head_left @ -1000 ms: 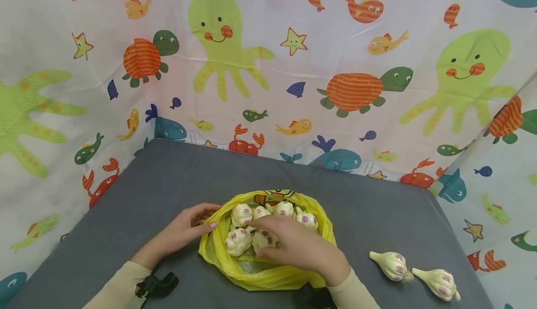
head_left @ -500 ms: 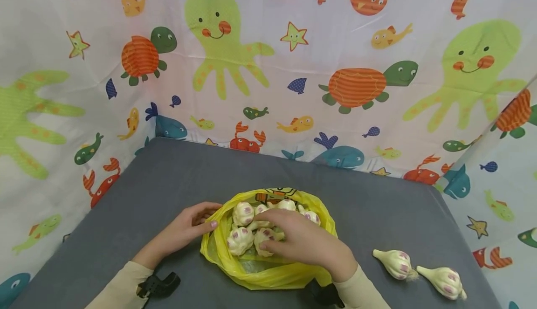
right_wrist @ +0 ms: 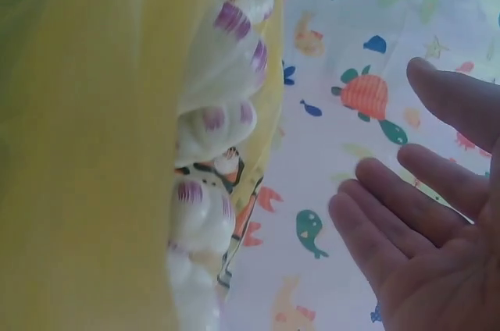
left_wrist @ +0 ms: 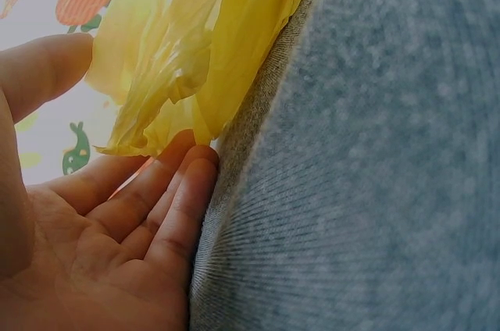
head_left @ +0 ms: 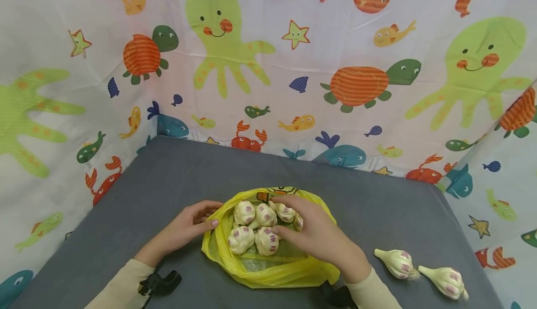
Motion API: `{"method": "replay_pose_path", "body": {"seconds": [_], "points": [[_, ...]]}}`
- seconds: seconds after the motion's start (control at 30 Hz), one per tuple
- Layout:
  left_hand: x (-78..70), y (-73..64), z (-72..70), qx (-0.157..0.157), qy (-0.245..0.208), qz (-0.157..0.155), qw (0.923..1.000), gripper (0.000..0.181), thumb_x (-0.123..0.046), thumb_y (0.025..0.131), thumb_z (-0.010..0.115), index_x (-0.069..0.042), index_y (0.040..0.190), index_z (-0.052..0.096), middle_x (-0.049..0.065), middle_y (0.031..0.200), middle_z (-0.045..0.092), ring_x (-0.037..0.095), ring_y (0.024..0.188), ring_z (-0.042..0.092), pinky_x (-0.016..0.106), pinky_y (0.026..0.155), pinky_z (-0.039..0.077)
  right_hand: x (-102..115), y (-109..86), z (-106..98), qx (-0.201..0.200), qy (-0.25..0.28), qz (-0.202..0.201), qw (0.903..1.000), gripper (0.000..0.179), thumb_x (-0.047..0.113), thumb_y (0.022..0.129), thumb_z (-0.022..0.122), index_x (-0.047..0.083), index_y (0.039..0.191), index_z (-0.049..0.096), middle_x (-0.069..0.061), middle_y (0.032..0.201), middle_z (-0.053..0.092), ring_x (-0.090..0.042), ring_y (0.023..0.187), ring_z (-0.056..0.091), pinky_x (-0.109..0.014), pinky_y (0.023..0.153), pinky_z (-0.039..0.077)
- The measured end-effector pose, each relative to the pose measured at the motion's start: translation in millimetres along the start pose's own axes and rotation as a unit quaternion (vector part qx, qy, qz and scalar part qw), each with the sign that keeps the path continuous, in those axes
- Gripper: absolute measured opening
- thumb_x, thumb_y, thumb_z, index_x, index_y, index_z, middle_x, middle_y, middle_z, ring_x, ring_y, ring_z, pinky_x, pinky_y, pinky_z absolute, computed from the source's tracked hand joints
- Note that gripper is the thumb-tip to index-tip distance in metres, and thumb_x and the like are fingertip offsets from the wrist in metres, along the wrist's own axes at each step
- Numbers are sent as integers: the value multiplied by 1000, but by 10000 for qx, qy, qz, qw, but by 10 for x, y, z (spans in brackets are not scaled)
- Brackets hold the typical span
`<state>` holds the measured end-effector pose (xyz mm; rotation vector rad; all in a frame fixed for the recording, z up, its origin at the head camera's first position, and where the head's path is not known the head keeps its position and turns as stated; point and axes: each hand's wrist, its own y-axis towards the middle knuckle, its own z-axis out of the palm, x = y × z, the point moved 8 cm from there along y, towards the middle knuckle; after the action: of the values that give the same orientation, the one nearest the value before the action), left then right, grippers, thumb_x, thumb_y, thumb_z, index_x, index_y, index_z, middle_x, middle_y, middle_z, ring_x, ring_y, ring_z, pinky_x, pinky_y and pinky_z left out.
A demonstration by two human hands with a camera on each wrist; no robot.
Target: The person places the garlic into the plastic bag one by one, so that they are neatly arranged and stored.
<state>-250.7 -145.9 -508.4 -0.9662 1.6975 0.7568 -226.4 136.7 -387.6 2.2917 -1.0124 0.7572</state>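
A yellow plastic bag (head_left: pixel 272 277) lies with its mouth spread wide on the grey table. Inside it several garlic bulbs (head_left: pixel 241 239) with purple-streaked skins sit close together. My left hand (head_left: pixel 190 223) touches the bag's left rim; in the left wrist view its fingers are nearly straight against the yellow plastic. Over the right part of the bag hovers my right hand (head_left: pixel 314 232), its fingers apart and gently bent. Nothing shows between those fingers in the right wrist view. This hand hides part of the bulbs on the right side.
Two more garlic bulbs with stems, a nearer-left garlic bulb (head_left: pixel 397 263) and a right-hand garlic bulb (head_left: pixel 446 282), lie on the grey table (head_left: pixel 201 169) right of the bag. A curtain (head_left: pixel 268 66) printed with sea animals stands along the back and sides.
My right hand has shifted to the right and lifted off the bulbs, so the middle garlic bulbs now show. The left hand keeps its place at the bag's rim.
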Motion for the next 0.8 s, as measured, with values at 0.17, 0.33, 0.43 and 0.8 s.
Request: {"method": "replay_pose_path", "body": {"seconds": [0.17, 0.33, 0.43, 0.8], "points": [[18, -4, -5, -22, 3, -8, 10000, 46, -20, 114, 63, -3, 156, 56, 18, 147, 64, 34, 127, 65, 32, 100, 56, -28, -51, -120, -366, 26, 4, 9993, 68, 30, 93, 92, 35, 153, 62, 15, 151, 63, -17, 141, 59, -57, 108, 54], [34, 12, -10, -36, 35, 6, 10000, 46, -21, 113, 64, -4, 156, 56, 17, 146, 65, 33, 127, 65, 32, 100, 56, -60, -122, -240, -646, -219, 97, 9976, 65, 32, 91, 94, 30, 149, 66, 9, 149, 66, -20, 140, 61, -56, 107, 55], [40, 33, -7, -22, 81, -6, 10000, 47, -23, 113, 64, -5, 156, 56, 16, 146, 65, 34, 127, 65, 32, 101, 56, -68, -173, -321, -803, -439, 115, 9957, 65, 33, 89, 95, 22, 147, 69, 5, 146, 68, -22, 136, 64, -56, 105, 56], [28, 11, -9, -4, 45, 6, 10000, 46, -21, 113, 64, -4, 156, 57, 18, 146, 65, 36, 127, 65, 32, 100, 56, -136, -310, -508, -1321, -812, 84, 9879, 68, 27, 82, 100, 20, 143, 72, 0, 144, 71, -26, 124, 72, -55, 98, 60]]}}
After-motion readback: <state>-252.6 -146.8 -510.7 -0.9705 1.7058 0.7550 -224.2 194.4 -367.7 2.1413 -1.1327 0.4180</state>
